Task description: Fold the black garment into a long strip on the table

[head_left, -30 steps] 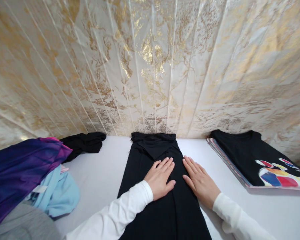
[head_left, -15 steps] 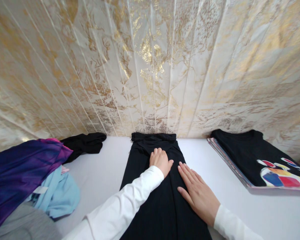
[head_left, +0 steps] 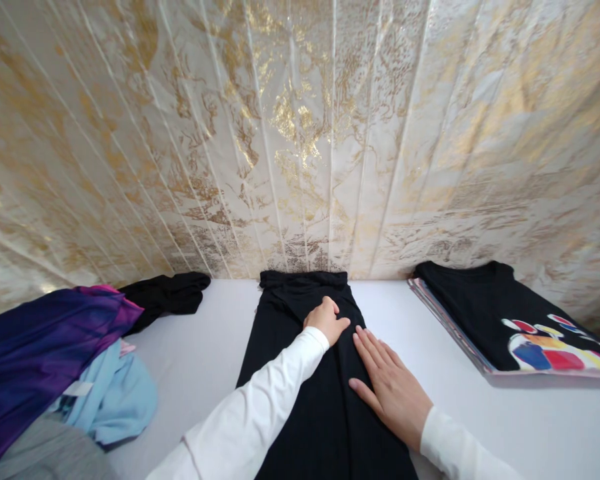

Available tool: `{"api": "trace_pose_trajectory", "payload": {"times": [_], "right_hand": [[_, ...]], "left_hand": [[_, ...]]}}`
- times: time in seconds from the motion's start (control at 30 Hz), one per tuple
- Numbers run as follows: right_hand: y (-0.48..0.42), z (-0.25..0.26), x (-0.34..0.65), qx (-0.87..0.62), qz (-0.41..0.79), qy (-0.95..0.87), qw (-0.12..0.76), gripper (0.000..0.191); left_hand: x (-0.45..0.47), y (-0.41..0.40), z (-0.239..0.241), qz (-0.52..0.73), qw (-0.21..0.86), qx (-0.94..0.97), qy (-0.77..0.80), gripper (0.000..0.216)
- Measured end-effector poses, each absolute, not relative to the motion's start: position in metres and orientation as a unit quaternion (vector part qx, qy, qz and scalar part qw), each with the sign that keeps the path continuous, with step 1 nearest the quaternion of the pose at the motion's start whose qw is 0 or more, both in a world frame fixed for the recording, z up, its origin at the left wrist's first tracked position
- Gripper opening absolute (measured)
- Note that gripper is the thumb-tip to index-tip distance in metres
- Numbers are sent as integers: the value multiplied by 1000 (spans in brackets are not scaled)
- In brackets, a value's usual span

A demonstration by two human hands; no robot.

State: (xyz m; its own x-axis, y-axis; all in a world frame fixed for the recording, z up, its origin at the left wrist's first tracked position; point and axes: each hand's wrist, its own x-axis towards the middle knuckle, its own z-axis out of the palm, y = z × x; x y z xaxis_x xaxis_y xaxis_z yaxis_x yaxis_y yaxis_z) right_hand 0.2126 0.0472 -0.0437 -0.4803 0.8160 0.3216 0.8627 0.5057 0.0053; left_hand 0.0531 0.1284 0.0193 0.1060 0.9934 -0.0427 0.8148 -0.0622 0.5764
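Observation:
A long black garment (head_left: 325,413) lies folded lengthwise down the middle of the white surface (head_left: 215,353), its far end against the wall. My left hand (head_left: 326,320) reaches to the far part of the garment, fingers curled on the folded black fabric there. My right hand (head_left: 387,387) lies flat on the garment just right of the left one, fingers stretched out and together. Both arms wear white sleeves.
A folded black T-shirt with a coloured print (head_left: 505,320) tops a stack at the right. At the left lie a purple garment (head_left: 45,347), a light blue one (head_left: 115,393), a grey one (head_left: 45,453) and a crumpled black piece (head_left: 167,297). A gold-patterned wall (head_left: 300,133) stands behind.
My left hand slid from flat beside the right hand up to the garment's far end and curled its fingers. My right hand shifted slightly left and nearer, staying flat.

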Motion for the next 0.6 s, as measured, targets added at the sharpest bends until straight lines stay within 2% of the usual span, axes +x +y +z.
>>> {"api": "trace_pose_trajectory", "payload": {"times": [0.1,0.23,0.6], "right_hand": [[48,-45,213,-486,-79,-859,142,69],[48,-42,213,-488,-70,-860,129,71],[49,-43,213,-488,-76,-859,132,71]], "left_hand": [[54,130,8,208,276,697,629,38],[50,131,1,219,298,692,619,35],[45,120,19,204,168,746,611,39]]}}
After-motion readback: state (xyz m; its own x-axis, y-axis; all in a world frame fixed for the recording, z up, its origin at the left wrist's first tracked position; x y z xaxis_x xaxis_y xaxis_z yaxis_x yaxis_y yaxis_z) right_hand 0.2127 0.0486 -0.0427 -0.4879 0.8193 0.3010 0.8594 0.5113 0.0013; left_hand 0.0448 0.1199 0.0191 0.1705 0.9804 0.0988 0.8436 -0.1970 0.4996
